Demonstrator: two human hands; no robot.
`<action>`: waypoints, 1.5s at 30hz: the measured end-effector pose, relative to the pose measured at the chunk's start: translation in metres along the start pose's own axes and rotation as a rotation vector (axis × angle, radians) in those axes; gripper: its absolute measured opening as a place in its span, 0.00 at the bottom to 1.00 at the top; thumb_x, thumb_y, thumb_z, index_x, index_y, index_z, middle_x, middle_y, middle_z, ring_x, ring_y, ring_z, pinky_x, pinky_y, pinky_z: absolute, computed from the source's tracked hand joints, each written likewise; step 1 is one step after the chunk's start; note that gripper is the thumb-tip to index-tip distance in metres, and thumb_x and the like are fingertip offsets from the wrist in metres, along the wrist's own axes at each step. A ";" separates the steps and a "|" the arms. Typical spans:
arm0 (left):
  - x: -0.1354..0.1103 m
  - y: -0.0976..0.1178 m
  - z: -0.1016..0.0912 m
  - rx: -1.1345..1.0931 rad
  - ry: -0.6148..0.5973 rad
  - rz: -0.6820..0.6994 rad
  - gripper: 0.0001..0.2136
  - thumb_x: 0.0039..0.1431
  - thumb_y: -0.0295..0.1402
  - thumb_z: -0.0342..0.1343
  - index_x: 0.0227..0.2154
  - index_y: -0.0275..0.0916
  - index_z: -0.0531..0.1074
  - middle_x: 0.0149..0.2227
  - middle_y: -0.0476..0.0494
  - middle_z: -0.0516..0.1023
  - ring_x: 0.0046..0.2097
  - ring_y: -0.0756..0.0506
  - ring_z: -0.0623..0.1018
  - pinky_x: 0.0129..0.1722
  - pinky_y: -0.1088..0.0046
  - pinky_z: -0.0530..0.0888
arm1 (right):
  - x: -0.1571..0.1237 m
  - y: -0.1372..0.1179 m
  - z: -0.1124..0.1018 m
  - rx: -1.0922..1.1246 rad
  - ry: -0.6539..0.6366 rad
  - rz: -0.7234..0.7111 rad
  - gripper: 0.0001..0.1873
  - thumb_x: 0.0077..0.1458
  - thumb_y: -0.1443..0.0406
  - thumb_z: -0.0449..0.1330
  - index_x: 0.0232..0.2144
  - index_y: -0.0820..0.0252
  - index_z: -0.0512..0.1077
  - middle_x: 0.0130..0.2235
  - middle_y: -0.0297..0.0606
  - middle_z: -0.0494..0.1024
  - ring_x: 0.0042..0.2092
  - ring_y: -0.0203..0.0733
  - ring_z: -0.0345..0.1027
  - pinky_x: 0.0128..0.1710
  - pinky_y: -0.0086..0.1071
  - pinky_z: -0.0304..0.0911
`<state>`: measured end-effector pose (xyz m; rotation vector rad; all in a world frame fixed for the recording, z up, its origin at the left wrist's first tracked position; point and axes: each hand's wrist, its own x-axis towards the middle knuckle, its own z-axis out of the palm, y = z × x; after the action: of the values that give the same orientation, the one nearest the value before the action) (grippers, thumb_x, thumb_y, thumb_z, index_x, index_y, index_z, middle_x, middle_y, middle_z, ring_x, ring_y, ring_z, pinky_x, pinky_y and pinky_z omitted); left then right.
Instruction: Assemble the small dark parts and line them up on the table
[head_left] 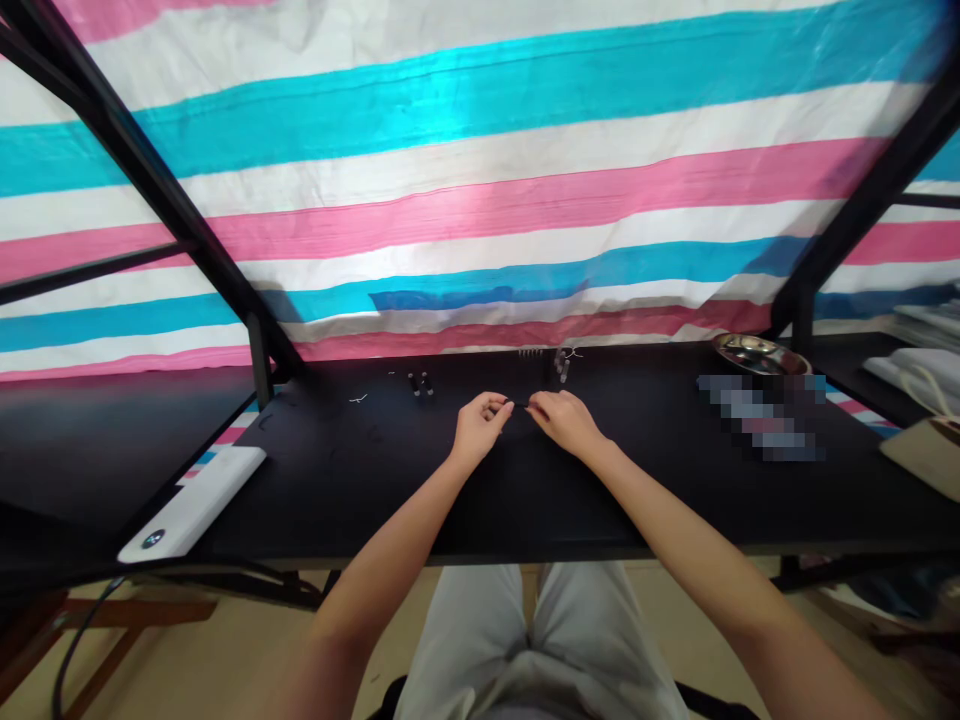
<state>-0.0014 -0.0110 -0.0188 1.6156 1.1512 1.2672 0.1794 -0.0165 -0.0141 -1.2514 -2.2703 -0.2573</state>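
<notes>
**Tiny dark piece on a dark table, one slip and good luck finding it**

So the thin dark piece (520,404) is bridging the gap between the left hand (480,425) and the right hand (564,420), just above the table's middle. Both sets of fingers look nearly closed, thumb against fingertips, each seeming to pinch one end. Can't make out exactly how the right fingertips sit on it.

My worry: with grips that small, uneven pressure or a sideways tug could pop it loose, and dark on a black table (352,500) it'd be a pain to spot. Bending it too hard might damage it too, if it's brittle.

Just past the left hand are two small black-and-clear pieces (421,384) side by side, with a thin white scrap (358,399) farther left. Beyond the right hand there's a little clump of clear bits (562,366); a stray knuckle could knock those around.

Well out right: a shiny metal dish (761,352). Far left: a long white case (196,505) near the table edge.
</notes>
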 end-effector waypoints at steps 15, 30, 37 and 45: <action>-0.003 0.005 -0.001 -0.119 -0.051 -0.059 0.16 0.45 0.42 0.60 0.31 0.33 0.69 0.25 0.46 0.75 0.18 0.55 0.68 0.17 0.79 0.67 | -0.002 0.000 0.003 0.185 0.081 -0.031 0.14 0.58 0.63 0.49 0.42 0.62 0.68 0.33 0.42 0.74 0.34 0.40 0.68 0.39 0.34 0.63; -0.007 0.010 0.007 -0.163 -0.097 -0.077 0.17 0.45 0.44 0.59 0.31 0.34 0.71 0.26 0.47 0.74 0.17 0.56 0.67 0.13 0.82 0.61 | -0.004 -0.013 0.009 0.194 0.167 -0.002 0.13 0.58 0.65 0.48 0.42 0.62 0.69 0.38 0.44 0.76 0.38 0.42 0.71 0.41 0.36 0.65; -0.006 0.015 0.007 -0.060 -0.038 -0.062 0.15 0.45 0.43 0.58 0.24 0.34 0.72 0.20 0.50 0.71 0.15 0.57 0.63 0.15 0.80 0.59 | -0.004 -0.021 0.009 0.230 0.130 -0.012 0.15 0.58 0.65 0.48 0.44 0.64 0.67 0.35 0.44 0.76 0.35 0.41 0.71 0.38 0.33 0.65; 0.038 -0.011 -0.048 0.458 0.341 -0.231 0.09 0.45 0.37 0.56 0.26 0.37 0.74 0.20 0.44 0.75 0.27 0.46 0.74 0.28 0.74 0.67 | -0.003 -0.012 0.003 0.214 0.120 0.111 0.15 0.58 0.63 0.47 0.43 0.61 0.69 0.30 0.37 0.76 0.30 0.37 0.69 0.34 0.29 0.62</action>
<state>-0.0468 0.0305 -0.0080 1.5502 1.8942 1.2125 0.1703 -0.0242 -0.0171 -1.2118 -2.0582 -0.0457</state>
